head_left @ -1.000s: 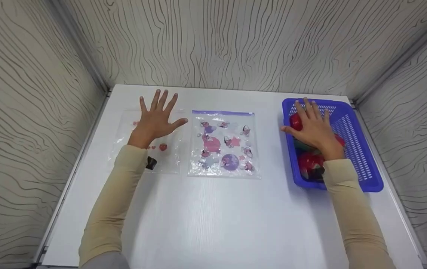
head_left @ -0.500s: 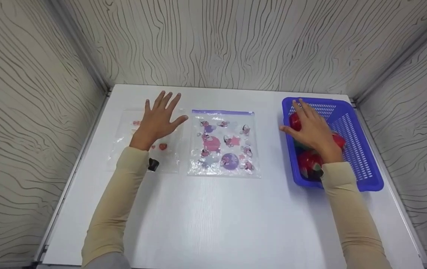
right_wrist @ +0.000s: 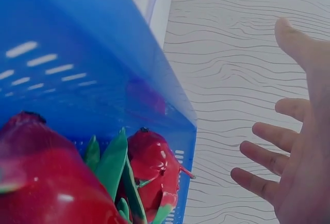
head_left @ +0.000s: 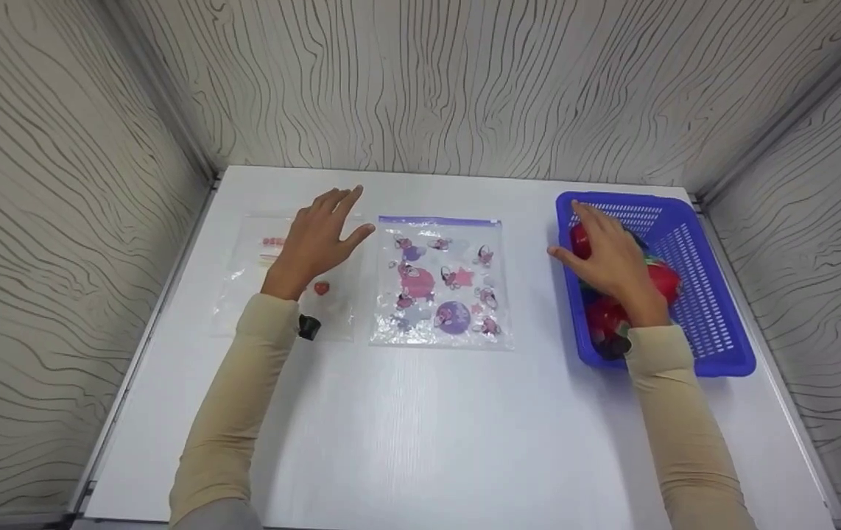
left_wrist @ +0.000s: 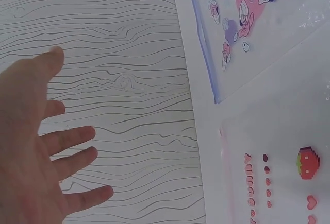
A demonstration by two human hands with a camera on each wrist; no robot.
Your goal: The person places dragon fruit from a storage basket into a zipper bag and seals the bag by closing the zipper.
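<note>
"Where do we find the left hand (head_left: pixel 315 239)?"

"From the head camera, we see it over the flat, clear plastic bag with small red prints (head_left: pixel 336 298). Its fingers are loosely extended and grasp nothing."

"Can we tell whether it touches the bag?"

"Only from the left wrist: there we see the hand apart from it, against the pale wall panel with dark wavy lines (left_wrist: pixel 124 80). We also make out a blocky strawberry print (left_wrist: pixel 308 163), which from above is just a red spot to us."

"And the clear plastic bag with a purple top strip and pink prints (head_left: pixel 439 298)?"

"The head camera gives us all of it, flat on the smooth white table (head_left: pixel 420 427), between the first bag and the slatted blue-violet plastic basket (head_left: pixel 715 294). The left wrist shows us only part."

"What about the right hand (head_left: pixel 616 261)?"

"From above, it covers part of the basket. The right wrist shows us its released fingers, thumb raised, well clear of the glossy red fruits (right_wrist: pixel 154 165) inside. Beside them we see long green leaves (right_wrist: pixel 113 167), mostly hidden from us in the head view."
</note>
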